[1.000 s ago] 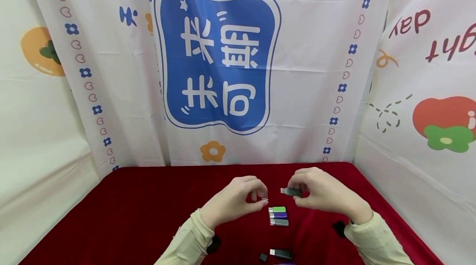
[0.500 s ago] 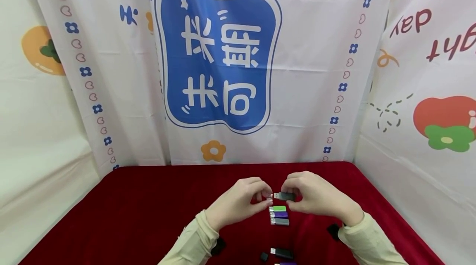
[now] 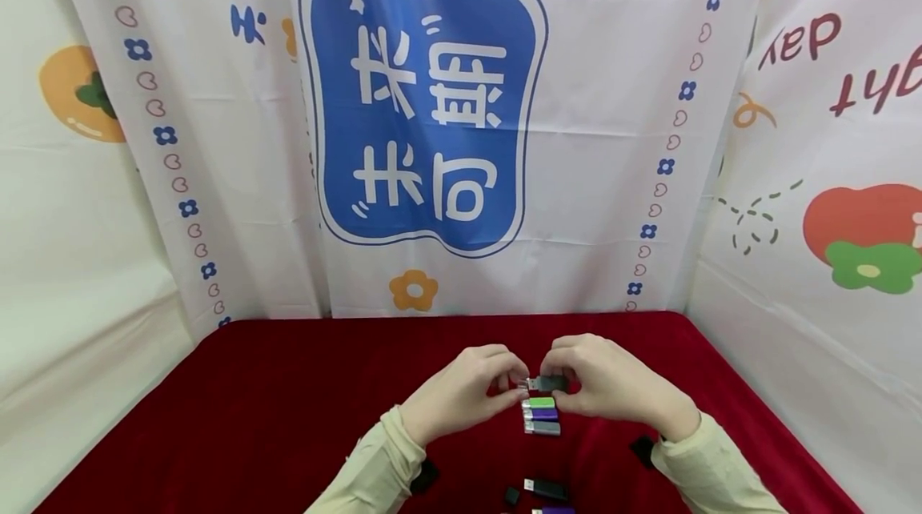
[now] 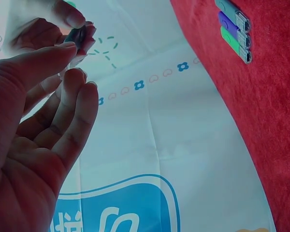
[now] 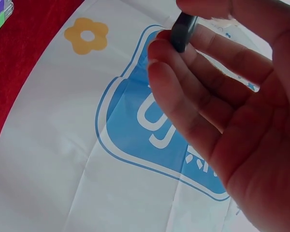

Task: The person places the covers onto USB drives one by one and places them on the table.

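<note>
In the head view my right hand [image 3: 612, 382] pinches a dark grey USB stick [image 3: 553, 383], its metal plug pointing left. Between thumb and fingertips, my left hand [image 3: 464, 386] pinches a small clear cap [image 3: 523, 386]. Plug and cap meet between the two hands; how far the plug sits inside cannot be seen. The right wrist view shows the stick's dark end [image 5: 183, 31] between thumb and fingers. Just below the hands lie a green USB stick [image 3: 540, 403], a purple USB stick [image 3: 542, 414] and a grey USB stick [image 3: 543, 427], all wearing clear caps.
Nearer the front of the red-covered table [image 3: 288, 418] lie a black USB stick [image 3: 549, 490] with a bare plug, a small black cap [image 3: 511, 495] and another purple stick [image 3: 555, 511], cut by the frame edge. White printed curtains [image 3: 605, 138] enclose the back and sides.
My right hand has moved left and slightly down with the dark grey stick, closing the gap to the cap. The left hand has shifted a little right.
</note>
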`<state>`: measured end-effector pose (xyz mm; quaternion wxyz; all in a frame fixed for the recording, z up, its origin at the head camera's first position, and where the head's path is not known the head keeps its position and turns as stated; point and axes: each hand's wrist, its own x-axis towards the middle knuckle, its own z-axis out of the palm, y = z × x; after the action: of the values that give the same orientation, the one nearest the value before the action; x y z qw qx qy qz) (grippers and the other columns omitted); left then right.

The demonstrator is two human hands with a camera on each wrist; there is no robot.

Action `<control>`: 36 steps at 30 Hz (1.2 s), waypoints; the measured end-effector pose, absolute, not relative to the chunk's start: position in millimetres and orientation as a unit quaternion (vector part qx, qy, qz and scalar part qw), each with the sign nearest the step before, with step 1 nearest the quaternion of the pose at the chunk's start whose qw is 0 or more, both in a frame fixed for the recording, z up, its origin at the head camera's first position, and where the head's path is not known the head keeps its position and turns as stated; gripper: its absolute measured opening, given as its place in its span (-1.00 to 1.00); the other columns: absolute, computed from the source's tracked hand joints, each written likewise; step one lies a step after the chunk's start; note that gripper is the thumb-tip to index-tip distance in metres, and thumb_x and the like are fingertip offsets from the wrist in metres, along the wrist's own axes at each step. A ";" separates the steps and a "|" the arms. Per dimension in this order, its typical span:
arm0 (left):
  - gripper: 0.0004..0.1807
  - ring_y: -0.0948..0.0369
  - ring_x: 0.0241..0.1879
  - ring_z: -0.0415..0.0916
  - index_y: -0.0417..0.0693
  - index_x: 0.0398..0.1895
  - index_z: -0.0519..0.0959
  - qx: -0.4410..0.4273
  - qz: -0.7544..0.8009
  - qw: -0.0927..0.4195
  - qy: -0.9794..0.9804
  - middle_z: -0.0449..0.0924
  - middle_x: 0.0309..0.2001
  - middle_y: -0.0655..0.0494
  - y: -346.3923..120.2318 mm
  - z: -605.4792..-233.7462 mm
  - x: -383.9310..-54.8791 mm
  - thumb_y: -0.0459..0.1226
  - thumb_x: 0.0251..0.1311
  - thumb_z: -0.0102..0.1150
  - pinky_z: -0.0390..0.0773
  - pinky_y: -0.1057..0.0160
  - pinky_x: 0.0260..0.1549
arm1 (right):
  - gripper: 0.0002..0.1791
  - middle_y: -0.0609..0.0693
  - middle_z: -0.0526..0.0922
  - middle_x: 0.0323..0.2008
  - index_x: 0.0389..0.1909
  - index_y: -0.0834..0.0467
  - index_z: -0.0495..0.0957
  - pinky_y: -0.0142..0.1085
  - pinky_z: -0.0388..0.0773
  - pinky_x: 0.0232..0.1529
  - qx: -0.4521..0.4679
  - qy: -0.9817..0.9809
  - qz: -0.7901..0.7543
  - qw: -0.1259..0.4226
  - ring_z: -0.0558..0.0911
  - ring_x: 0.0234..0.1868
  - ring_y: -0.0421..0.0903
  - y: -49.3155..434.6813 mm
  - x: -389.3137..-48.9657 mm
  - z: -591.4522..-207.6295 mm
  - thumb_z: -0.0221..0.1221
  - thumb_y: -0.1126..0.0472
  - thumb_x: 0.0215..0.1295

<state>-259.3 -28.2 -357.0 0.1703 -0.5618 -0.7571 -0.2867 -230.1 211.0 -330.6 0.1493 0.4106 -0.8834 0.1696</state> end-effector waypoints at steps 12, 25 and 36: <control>-0.83 0.39 -0.39 0.43 -0.11 -0.20 0.62 -0.563 -0.281 0.181 -0.756 0.54 -0.30 0.16 -26.7 -357.6 -258.4 -0.36 0.16 0.39 0.44 0.59 -0.35 | -0.74 -0.23 0.48 -0.44 -0.36 0.02 0.65 -0.44 0.47 -0.44 0.430 -0.870 0.188 0.152 0.48 -0.48 -0.24 206.5 -230.5 -331.9 0.41 0.39 -0.04; -0.77 0.40 -0.40 0.44 -0.05 -0.19 0.61 -0.510 -0.264 0.228 -0.786 0.54 -0.36 0.20 -25.8 -356.9 -254.9 -0.22 0.14 0.43 0.41 0.61 -0.37 | -0.73 -0.20 0.49 -0.43 -0.35 0.07 0.66 -0.48 0.47 -0.46 0.439 -0.858 0.186 0.191 0.47 -0.48 -0.24 205.9 -230.3 -330.8 0.49 0.39 -0.07; -0.85 0.45 -0.46 0.39 -0.02 -0.21 0.70 -0.494 -0.227 0.265 -0.796 0.57 -0.39 0.28 -24.9 -356.4 -255.3 -0.21 0.17 0.40 0.39 0.61 -0.42 | -0.73 -0.19 0.51 -0.41 -0.32 0.11 0.68 -0.49 0.48 -0.44 0.438 -0.851 0.195 0.215 0.48 -0.46 -0.27 206.3 -229.8 -329.5 0.48 0.41 -0.06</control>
<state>-255.3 -24.9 -356.4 0.2649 -0.4938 -0.7965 -0.2272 -229.8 206.3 -329.5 0.2152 0.4379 -0.8509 0.1945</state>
